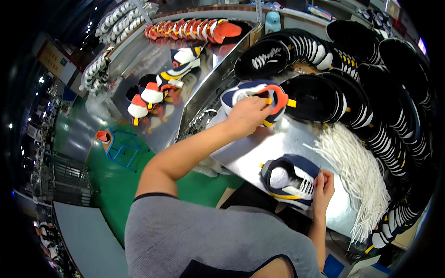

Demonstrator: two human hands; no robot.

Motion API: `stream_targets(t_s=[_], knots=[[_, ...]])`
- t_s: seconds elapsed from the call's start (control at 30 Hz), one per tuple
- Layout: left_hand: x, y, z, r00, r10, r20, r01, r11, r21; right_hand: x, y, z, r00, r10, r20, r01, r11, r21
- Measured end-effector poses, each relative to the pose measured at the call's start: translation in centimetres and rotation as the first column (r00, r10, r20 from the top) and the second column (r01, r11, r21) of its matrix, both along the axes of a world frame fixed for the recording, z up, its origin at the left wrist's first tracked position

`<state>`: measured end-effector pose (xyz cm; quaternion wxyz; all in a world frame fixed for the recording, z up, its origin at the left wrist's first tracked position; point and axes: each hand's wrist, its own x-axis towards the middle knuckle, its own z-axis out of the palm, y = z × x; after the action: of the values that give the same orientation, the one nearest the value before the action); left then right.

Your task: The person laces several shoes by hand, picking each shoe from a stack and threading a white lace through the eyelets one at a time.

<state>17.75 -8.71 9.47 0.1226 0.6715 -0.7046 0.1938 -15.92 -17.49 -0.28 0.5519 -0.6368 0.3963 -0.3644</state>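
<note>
My left hand [250, 116] reaches to the far side of the metal worktop and grips the collar of a white and navy shoe upper [241, 95] with orange lining and a yellow heel tab. On the near part of the worktop lies a second navy and white shoe upper [279, 178], its opening facing up, with white laces [306, 186] across its front. Beside those laces my right hand [324, 181] is closed in a pinch. A thin, small thing seems to show at its fingertips, too small to name.
A heap of white laces [354, 176] lies right of the near upper. Rows of nested black uppers [310, 97] line the back and right. On the left metal table [139, 85] are several loose uppers and an orange-lined row [194, 30]. A blue-framed stool [123, 146] stands on the green floor.
</note>
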Motion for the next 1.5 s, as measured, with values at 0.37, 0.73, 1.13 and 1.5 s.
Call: stream_targets(t_s=[0.37, 0.73, 1.13, 1.5], knots=[[7.1, 3.9, 11.7, 0.851, 0.525, 0.024, -0.523, 0.85, -0.06, 0.5, 0.2, 1.1, 0.998, -0.03, 0.064, 0.027, 0.999, 0.047], [-12.7, 9.7, -9.9, -0.693, 0.273, -0.667, 0.299, 0.951, 0.079, 1.1, -0.7, 2.1, 0.99, 0.044, 0.134, -0.078, 0.962, 0.26], [-3.4, -0.5, 7.7, 0.097, -0.04, -0.994, -0.203, 0.977, -0.059, 0.2, -2.8, 3.2, 0.98, 0.04, 0.197, -0.098, 0.951, 0.293], [22.6, -28.9, -12.5, 0.845, 0.044, -0.533, -0.27, 0.895, -0.355, -3.2, -1.7, 4.9, 0.945, -0.052, -0.323, 0.027, 0.996, -0.081]])
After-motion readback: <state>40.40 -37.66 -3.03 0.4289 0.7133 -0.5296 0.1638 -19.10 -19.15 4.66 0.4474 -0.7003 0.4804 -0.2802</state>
